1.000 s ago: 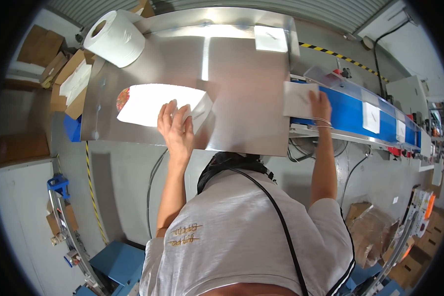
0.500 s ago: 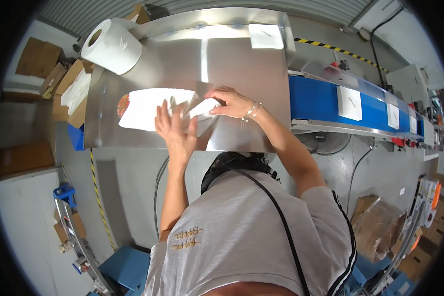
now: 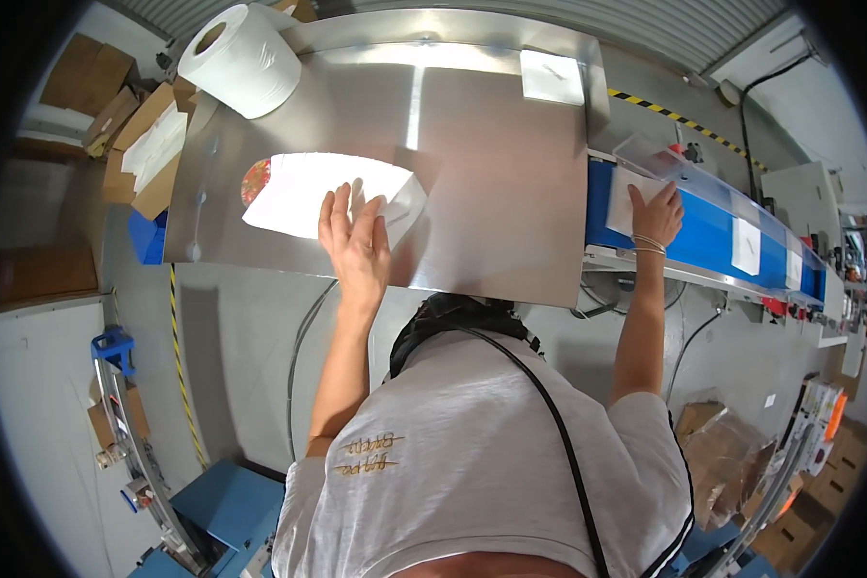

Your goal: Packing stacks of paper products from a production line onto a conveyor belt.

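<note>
A row of overlapping white paper packets (image 3: pixel 303 193) lies on the steel table, with a red patterned face (image 3: pixel 255 181) showing at its left end. My left hand (image 3: pixel 358 252) rests its spread fingertips on the near right part of this row and grips nothing. Over on the blue conveyor belt, my right hand (image 3: pixel 657 214) lies on a flat white packet (image 3: pixel 623 200). Its thumb and fingers are apart; the hand covers part of the packet's right side.
Further along the blue belt (image 3: pixel 708 243) come more white packets (image 3: pixel 746 247), beside a clear plastic guard. A large white roll (image 3: pixel 250 72) stands at the table's far left, and a white square packet (image 3: pixel 552 77) lies far right. An open cardboard box (image 3: pixel 159 159) adjoins the left edge.
My right hand has left the packet row, where it held a white piece, and swung right onto the belt. My left hand stays at the row. The whole view has shifted slightly.
</note>
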Demonstrator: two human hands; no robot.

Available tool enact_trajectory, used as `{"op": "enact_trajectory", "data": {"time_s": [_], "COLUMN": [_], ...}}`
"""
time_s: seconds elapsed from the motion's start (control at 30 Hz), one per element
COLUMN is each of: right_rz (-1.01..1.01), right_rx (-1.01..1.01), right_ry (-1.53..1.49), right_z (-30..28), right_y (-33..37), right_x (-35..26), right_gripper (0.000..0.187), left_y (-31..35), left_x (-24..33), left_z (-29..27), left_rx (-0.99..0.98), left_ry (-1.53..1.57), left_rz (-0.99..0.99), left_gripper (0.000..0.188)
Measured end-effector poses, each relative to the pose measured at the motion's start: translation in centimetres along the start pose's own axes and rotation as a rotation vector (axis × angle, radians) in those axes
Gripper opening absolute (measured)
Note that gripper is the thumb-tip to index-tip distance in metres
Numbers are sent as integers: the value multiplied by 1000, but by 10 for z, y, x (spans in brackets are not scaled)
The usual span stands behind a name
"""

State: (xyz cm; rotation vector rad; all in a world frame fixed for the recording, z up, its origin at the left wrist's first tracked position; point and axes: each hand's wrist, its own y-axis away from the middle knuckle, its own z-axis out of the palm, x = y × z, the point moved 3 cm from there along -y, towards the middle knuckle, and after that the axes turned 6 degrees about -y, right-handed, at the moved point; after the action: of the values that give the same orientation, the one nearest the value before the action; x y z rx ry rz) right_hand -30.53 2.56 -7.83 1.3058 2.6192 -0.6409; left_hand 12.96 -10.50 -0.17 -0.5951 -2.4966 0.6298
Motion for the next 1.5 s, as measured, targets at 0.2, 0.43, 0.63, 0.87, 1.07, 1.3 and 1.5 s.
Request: {"op": "enact_trajectory", "data": {"time_s": [0.2,0.43,0.63,0.87,1.07,1.3,1.5], "right_rz": [-757,-637,56,34,-714,-910,-162], "right_rx": [-295,-1101,-555,53,-403,-1018,-633], "right_ry": [-679,-1017,-1007,195,-701,-868,-923], "right_z": [7,25,25,0,5,26,45], "right_y": [62,96,57,-4,53,110,79], "right_x": [-182,-251,-123,-5,-164,-280,-159], "right_gripper": [62,42,27,65,64,47,27], "left_y": [0,-10,-6,-5,-5,-12,-11], "left_x": [-1,-5,-20,-20,-16,-13,-33], "left_z": [-3,-6,-13,-10,-11,-16,-16], "left_rx": [-38,-66,-42,-12,-13,-61,-27], "left_ry": [-2,5,-11,-6,19,90,-41], "left_rz": [18,11,-74,-16,39,58,-23], "left_gripper": [30,36,29,27,27,36,32]}}
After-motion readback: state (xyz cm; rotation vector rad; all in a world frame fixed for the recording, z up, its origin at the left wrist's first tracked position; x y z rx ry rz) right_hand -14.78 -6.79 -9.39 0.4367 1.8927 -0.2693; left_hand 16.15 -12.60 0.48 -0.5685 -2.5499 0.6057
